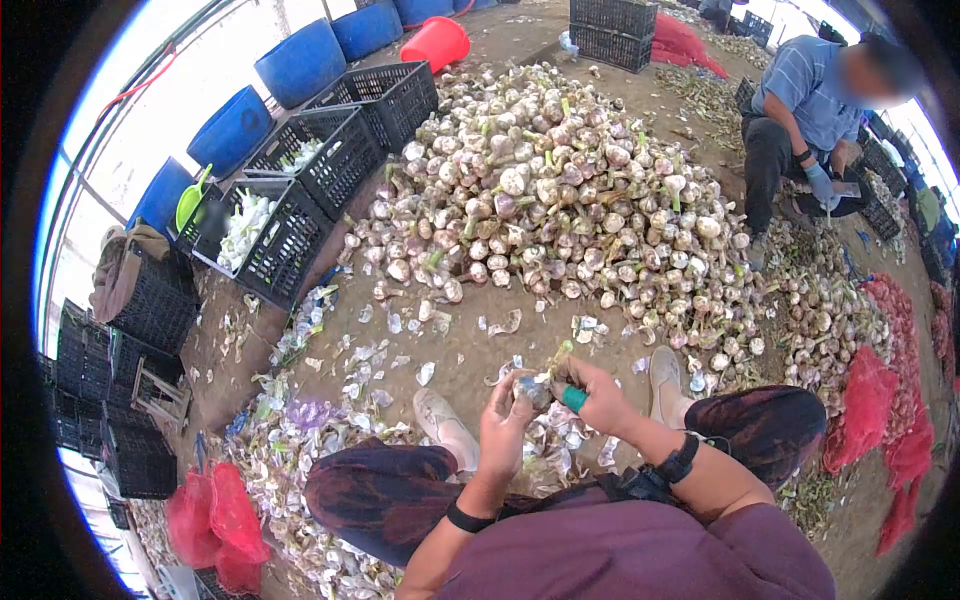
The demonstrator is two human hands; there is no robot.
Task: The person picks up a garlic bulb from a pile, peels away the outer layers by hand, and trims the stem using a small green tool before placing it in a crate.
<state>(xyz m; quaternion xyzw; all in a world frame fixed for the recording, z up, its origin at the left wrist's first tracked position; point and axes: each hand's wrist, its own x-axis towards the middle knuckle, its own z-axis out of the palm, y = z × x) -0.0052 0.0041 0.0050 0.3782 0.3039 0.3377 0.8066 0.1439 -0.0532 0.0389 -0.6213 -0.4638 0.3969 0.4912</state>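
Observation:
Between my knees, a garlic bulb point(543, 379) with a short stem is held up by both hands, largely covered by the fingers. My left hand point(509, 412) wraps around its lower left side. My right hand point(598, 394), with a green band point(574, 398) around a finger, pinches it from the right near the stem. Loose garlic skins point(560, 435) lie on the ground below. In front of my feet rises a large heap of garlic bulbs point(540, 190), many with cut stems and some soil on them.
Black crates point(330, 165) stand at the left, one holding white peeled garlic point(245, 230). Behind them are blue barrels point(300, 65) and a red bucket point(437, 43). Red mesh sacks point(862, 400) lie at the right. A person point(815, 100) wearing gloves sits beyond the heap.

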